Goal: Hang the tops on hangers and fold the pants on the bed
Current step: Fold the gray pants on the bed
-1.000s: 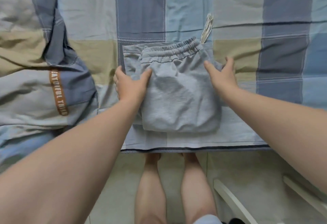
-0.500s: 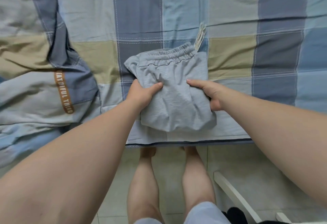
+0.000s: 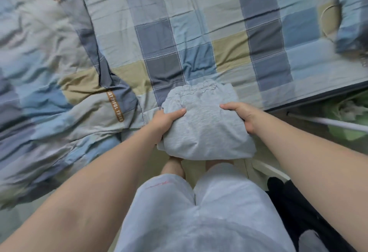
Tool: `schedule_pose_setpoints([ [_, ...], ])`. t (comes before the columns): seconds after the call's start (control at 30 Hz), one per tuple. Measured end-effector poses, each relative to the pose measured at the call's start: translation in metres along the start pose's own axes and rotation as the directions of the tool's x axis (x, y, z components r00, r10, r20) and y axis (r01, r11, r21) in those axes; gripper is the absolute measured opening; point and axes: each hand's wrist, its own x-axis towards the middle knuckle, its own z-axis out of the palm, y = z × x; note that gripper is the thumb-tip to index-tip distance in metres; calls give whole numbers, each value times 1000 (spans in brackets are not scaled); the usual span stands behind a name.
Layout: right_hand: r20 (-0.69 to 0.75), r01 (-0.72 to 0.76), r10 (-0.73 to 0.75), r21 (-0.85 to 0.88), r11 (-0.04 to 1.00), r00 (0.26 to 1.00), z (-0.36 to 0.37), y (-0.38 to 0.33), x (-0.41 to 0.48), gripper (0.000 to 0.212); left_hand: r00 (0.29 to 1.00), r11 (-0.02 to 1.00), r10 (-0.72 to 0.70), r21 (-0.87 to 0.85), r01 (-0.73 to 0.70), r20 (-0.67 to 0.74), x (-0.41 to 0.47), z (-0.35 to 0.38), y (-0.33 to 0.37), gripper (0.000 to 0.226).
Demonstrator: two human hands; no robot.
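Note:
The folded grey pants (image 3: 205, 126), elastic waistband at the far end, hang lifted over the near edge of the bed (image 3: 199, 32). My left hand (image 3: 165, 120) grips the bundle's left side, thumb on top and fingers underneath. My right hand (image 3: 242, 115) grips its right side the same way. The near half of the bundle sticks out past the mattress edge, above my legs. No tops or hangers are in view.
A crumpled checked duvet (image 3: 49, 72) with a brown lettered strip covers the bed's left part. A pillow (image 3: 350, 17) lies at the far right. A white rail (image 3: 326, 123) and green fabric sit right of the bed, dark cloth (image 3: 298, 208) on the floor.
Both hands went from pressing the folded pants on the bed to gripping their sides and lifting them toward me, off the bed edge. The view has swung right and back.

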Motion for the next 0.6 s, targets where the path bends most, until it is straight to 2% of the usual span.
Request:
schedule_pose_setpoints([
  [0.17,-47,124,-117,201,972,992,17,55,-75,18,998,993,39,107,-43,44,-67,-7,9,61],
  [0.27,-127,261,-232,316,912,964,24,81,-119,25,993,976,93,189,-104,69,-99,-4,19,52],
  [0.43,-352,559,-442,397,728,825,23,122,-185,15,956,913,242,294,-282,165,-146,24,38,48],
  [0.6,-511,750,-551,411,518,660,-7,173,-244,13,848,783,388,357,-510,361,-201,83,51,44],
])
